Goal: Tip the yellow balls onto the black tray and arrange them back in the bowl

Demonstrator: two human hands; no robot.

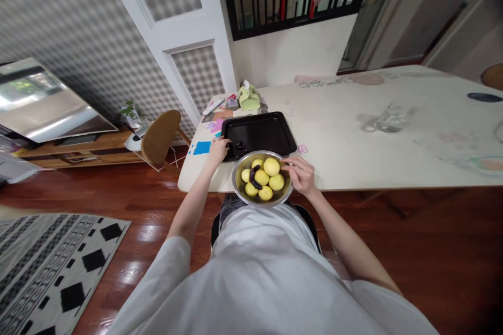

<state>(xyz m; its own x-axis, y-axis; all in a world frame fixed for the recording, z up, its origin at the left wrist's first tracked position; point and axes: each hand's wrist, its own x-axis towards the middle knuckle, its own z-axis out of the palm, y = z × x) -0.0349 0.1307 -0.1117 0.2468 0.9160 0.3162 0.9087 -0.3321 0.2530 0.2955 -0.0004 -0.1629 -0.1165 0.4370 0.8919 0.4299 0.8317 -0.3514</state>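
Observation:
A steel bowl [236, 184] sits at the table's front edge, partly over my lap. Several round yellow fruits [272, 166], lemon-like in colour, fill it, with dark purple finger-shaped pieces [255, 180] lying on top. My right hand [302, 174] grips the bowl's rim on the right, thumb and fingers closed on it. Behind the bowl lies a black baking tray [261, 133]. Over its near left corner, my left hand [219, 151] has its fingers drawn together; what they hold is hidden. Beside those fingertips, more dark finger-shaped pieces [241, 146] rest in the tray.
The white table [334, 136] stretches far to the right, with a clear glass vessel [391, 118] on it. A green tissue holder [249, 96] and a white remote-like object [214, 107] stand behind the tray. A wooden chair [160, 136] is to the left.

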